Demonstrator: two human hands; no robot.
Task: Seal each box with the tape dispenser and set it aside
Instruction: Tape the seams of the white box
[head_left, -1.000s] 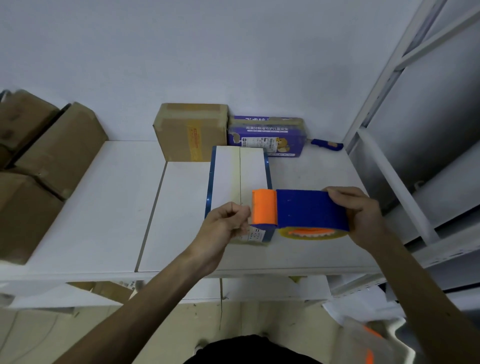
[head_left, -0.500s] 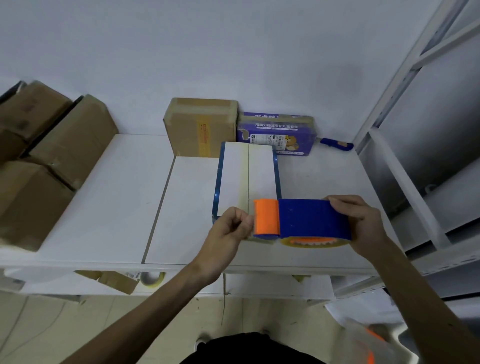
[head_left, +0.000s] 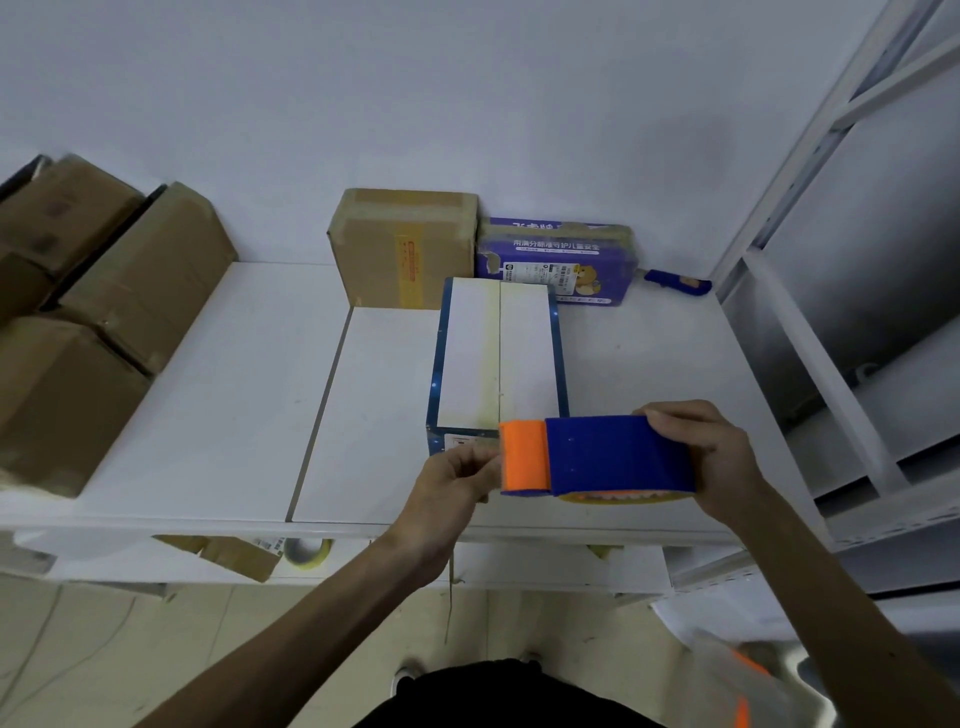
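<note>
A long white box with blue sides lies on the white shelf, its two top flaps meeting along a middle seam. My right hand grips the blue tape dispenser at its right end, holding it level over the box's near end. The dispenser's orange roller points left. My left hand pinches at the roller's left edge, fingers closed, seemingly on the tape end; the tape itself is too faint to make out.
A sealed brown carton and a purple printed box stand against the back wall. A blue-handled tool lies beside them. Several brown cartons are stacked at the left. A tape roll sits on the lower shelf. White rack posts rise on the right.
The view has shifted a little, so the shelf appears higher and further right. Both hands keep the same hold on the dispenser near the box's near end.
</note>
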